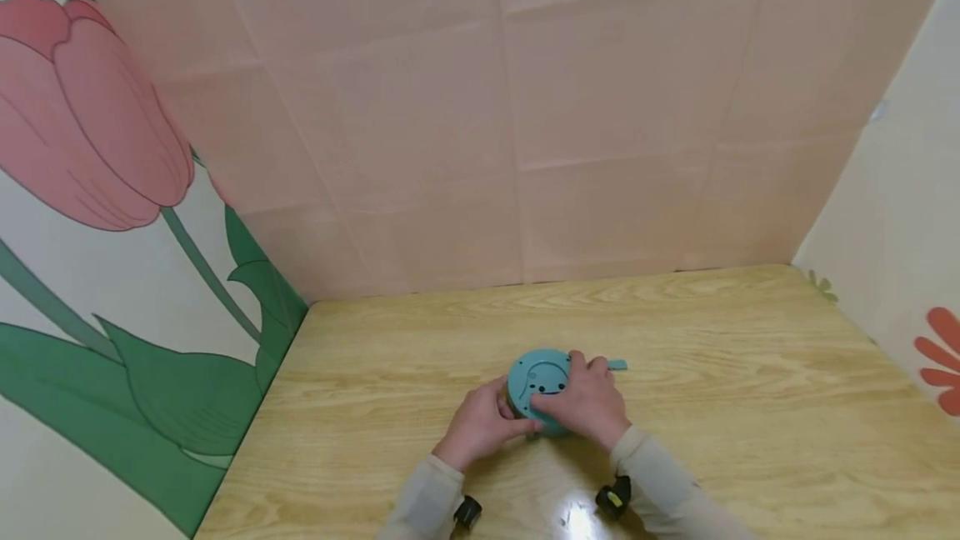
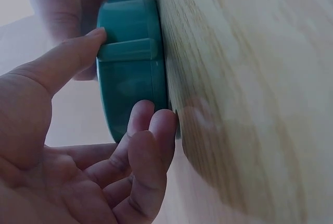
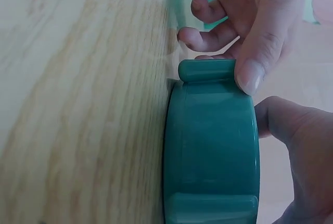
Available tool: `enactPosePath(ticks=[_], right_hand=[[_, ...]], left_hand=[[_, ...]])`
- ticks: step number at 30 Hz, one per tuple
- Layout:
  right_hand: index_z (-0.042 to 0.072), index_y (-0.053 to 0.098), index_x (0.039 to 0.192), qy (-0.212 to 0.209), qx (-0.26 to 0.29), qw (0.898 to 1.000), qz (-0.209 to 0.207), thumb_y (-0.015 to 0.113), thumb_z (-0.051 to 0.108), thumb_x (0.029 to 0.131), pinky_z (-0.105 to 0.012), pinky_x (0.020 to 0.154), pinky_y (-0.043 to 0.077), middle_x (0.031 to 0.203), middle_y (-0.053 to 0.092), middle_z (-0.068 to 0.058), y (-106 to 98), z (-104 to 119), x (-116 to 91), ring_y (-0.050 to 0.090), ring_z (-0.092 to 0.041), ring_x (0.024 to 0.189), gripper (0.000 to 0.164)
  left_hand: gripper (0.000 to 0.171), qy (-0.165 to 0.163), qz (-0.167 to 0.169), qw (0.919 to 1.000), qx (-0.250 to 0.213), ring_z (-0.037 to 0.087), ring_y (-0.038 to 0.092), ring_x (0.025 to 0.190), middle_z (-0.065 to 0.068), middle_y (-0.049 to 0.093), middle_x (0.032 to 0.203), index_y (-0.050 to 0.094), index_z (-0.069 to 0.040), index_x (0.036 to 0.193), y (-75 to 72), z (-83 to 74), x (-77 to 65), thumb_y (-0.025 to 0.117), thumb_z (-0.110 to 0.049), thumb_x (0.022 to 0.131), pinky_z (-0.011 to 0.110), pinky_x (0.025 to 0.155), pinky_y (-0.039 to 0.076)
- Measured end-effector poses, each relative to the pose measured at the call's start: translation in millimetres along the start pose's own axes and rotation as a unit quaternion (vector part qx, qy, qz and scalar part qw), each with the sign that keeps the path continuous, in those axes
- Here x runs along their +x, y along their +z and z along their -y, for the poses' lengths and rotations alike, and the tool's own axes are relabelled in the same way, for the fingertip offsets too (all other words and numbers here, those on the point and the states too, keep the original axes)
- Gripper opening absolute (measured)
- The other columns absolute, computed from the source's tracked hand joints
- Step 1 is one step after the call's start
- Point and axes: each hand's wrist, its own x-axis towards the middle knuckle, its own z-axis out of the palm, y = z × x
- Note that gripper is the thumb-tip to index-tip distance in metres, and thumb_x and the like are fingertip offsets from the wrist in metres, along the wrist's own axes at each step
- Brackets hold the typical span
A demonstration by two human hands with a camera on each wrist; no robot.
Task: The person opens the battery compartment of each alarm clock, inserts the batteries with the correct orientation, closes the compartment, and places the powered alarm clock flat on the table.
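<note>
A round teal plastic case (image 1: 536, 361) lies flat on the wooden table, marked with small dark dots and a curved line on its top. Its smooth side wall (image 3: 213, 140) carries raised ridges, and a flat teal tab (image 1: 617, 365) sticks out at the far right. My left hand (image 1: 480, 423) holds the case from the left, thumb at the near rim and fingers curled along the side. From the right, my right hand (image 1: 588, 402) grips it, with the thumb on the top and fingers over the far right edge. The case's underside is hidden.
The wooden table (image 1: 375, 365) meets a pink sheet-covered wall (image 1: 420, 148) at the back. A tulip-painted panel (image 1: 135, 290) stands at the left and a white panel (image 1: 892, 232) at the right. A black device (image 1: 615, 497) is on the right wrist, another (image 1: 467, 512) on the left.
</note>
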Motion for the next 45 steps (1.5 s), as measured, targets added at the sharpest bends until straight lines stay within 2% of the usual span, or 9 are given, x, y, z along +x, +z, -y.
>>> enactPosePath(ticks=[7, 13, 21, 29, 35, 39, 45], right_hand=[[-0.004, 0.038, 0.144, 0.004, 0.019, 1.0, 0.005, 0.08, 0.054, 0.069, -0.055, 0.073, 0.053, 0.119, 0.043, -0.033, -2, -1, 0, 0.055, -0.041, 0.097, 0.103], [-0.007, 0.037, 0.144, 0.01, -0.007, 1.0, 0.002, 0.079, 0.056, 0.065, -0.054, 0.067, 0.052, 0.118, 0.044, -0.033, -1, 5, -2, 0.057, -0.038, 0.09, 0.109], [-0.006, 0.032, 0.148, 0.021, -0.025, 0.999, 0.002, 0.076, 0.055, 0.066, -0.057, 0.071, 0.05, 0.12, 0.045, -0.033, 5, 7, -1, 0.056, -0.04, 0.091, 0.112], [-0.006, 0.042, 0.136, 0.018, -0.026, 1.0, 0.002, 0.076, 0.054, 0.065, -0.05, 0.063, 0.049, 0.111, 0.046, -0.028, 5, 10, 1, 0.055, -0.035, 0.081, 0.098], [-0.007, 0.041, 0.134, 0.018, -0.035, 0.999, 0.013, 0.077, 0.056, 0.064, -0.05, 0.062, 0.049, 0.109, 0.045, -0.029, 4, 8, 2, 0.055, -0.034, 0.077, 0.101], [-0.005, 0.043, 0.135, 0.006, -0.048, 0.999, 0.025, 0.077, 0.058, 0.067, -0.05, 0.062, 0.05, 0.11, 0.048, -0.028, -3, 6, 3, 0.056, -0.032, 0.077, 0.099], [-0.004, 0.052, 0.13, -0.019, -0.093, 0.995, 0.027, 0.076, 0.061, 0.071, -0.048, 0.061, 0.05, 0.103, 0.055, -0.021, -16, 7, 3, 0.055, -0.028, 0.076, 0.091]], left_hand=[[0.075, -0.002, 0.001, 1.0, 0.002, 0.01, 0.053, 0.058, -0.002, 0.06, 0.071, 0.055, -0.011, 0.141, 0.1, -0.7, 1.2, 0.087, -0.034, 0.077, 0.026, 0.05, 0.044], [0.076, 0.0, -0.002, 1.0, 0.003, 0.01, 0.053, 0.057, -0.002, 0.06, 0.07, 0.055, -0.011, 0.142, 1.1, 0.1, -0.1, 0.087, -0.034, 0.077, 0.026, 0.049, 0.044], [0.071, 0.009, -0.003, 0.9999, 0.009, 0.009, 0.053, 0.056, -0.003, 0.059, 0.069, 0.058, -0.012, 0.138, 3.1, 3.9, -1.6, 0.087, -0.033, 0.077, 0.026, 0.049, 0.044], [0.069, 0.005, -0.006, 0.9999, 0.008, 0.009, 0.053, 0.058, -0.003, 0.059, 0.07, 0.059, -0.013, 0.136, 3.8, 4.8, -1.4, 0.087, -0.035, 0.077, 0.026, 0.05, 0.044], [0.07, 0.001, -0.003, 1.0, 0.001, 0.01, 0.053, 0.057, -0.003, 0.06, 0.069, 0.058, -0.012, 0.137, 5.3, 5.6, -2.9, 0.087, -0.034, 0.077, 0.027, 0.049, 0.044], [0.07, 0.002, -0.002, 1.0, 0.005, 0.009, 0.053, 0.057, -0.003, 0.06, 0.07, 0.058, -0.012, 0.137, 4.7, 4.8, -2.1, 0.087, -0.035, 0.077, 0.026, 0.05, 0.044], [0.08, -0.008, 0.0, 0.9999, 0.008, 0.01, 0.054, 0.056, -0.002, 0.06, 0.07, 0.052, -0.012, 0.145, 1.8, 2.6, 1.3, 0.086, -0.038, 0.077, 0.026, 0.049, 0.044]])
